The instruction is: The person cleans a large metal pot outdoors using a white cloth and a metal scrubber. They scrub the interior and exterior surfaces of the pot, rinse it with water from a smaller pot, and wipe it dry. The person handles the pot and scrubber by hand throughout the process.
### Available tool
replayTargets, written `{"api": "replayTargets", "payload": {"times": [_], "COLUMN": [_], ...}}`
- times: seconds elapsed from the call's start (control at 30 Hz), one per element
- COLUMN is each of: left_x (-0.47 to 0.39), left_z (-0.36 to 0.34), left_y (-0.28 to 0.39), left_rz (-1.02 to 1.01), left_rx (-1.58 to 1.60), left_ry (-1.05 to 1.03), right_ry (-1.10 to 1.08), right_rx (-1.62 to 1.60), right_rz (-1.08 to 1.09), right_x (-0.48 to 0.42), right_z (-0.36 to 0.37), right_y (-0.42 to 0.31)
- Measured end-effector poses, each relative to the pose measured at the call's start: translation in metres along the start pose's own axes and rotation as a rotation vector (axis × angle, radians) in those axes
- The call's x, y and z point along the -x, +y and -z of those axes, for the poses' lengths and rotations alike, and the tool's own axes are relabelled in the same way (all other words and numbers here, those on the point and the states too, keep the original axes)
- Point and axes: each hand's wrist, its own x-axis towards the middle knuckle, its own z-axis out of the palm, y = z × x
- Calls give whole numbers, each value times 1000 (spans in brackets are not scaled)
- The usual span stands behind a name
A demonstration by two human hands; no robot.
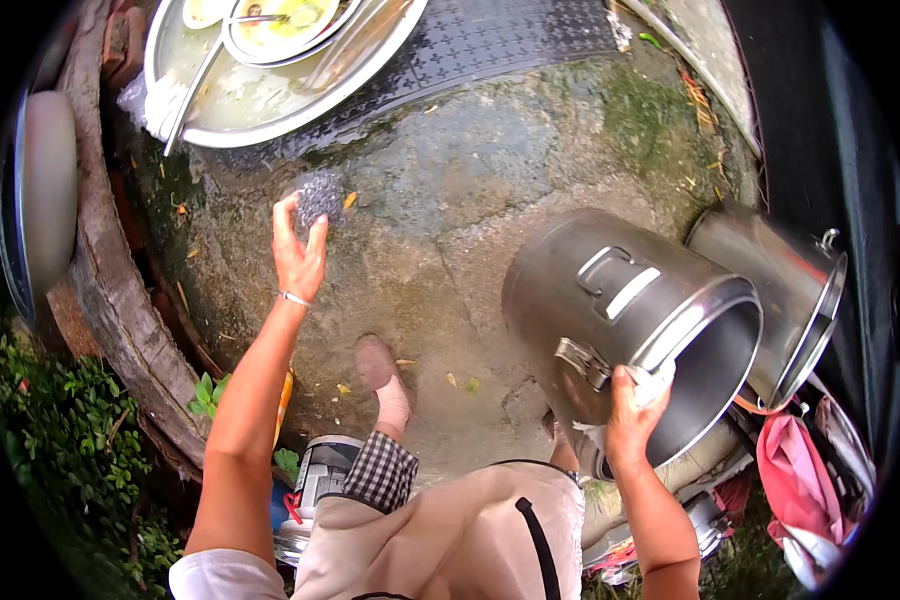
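Note:
My left hand [301, 247] holds a steel-wool scouring pad [321, 196] between thumb and fingers, over the wet concrete. A large stainless-steel pot [555, 277] with a side handle and a latch lies tilted at the right, its mouth facing right and down. My right hand [637, 416] grips its rim, with a whitish cloth or plastic piece [651, 381] between hand and metal. At the top left a wide metal basin [270, 131] of cloudy water holds bowls [281, 30] and a long-handled ladle [193, 97] that leans over its edge.
A second steel container [765, 292] lies behind the pot. A dark rubber mat [487, 45] extends beside the basin. A stone ledge [112, 285] and shrubs [67, 457] border the left. A bucket [330, 465] stands by my leg; pink fabric [795, 465] is at the lower right.

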Motion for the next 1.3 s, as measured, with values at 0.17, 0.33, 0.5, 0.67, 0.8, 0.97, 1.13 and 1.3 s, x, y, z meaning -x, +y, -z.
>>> {"api": "replayTargets", "payload": {"times": [0.17,0.33,0.5,0.67,0.8,0.97,1.13,1.3], "left_x": [99,189,252,262,263,241,286,335], "left_z": [-41,-125,-241,-334,-382,-458,-517,-483], "left_y": [241,402,397,247,204,209,160,187], "left_rz": [-45,-67,66,189,111,9,26,318], "left_rx": [521,723,447,-241,-500,-727,-1067,-438], "left_ry": [63,-112,-358,-205,-321,-548,-952,-691], "right_ry": [-108,-68,141,-149,-250,-193,-278,-288], "right_rx": [-165,-436,-202,523,556,420,431,517], "right_rz": [-5,-39,223,794,884,908,939,917], "right_x": [-6,4,5,-71,-81,-88,-95,-93], "right_z": [9,46,192,297,305,300,299,303], "right_y": [18,35,117,151,177,190,194,199]}}
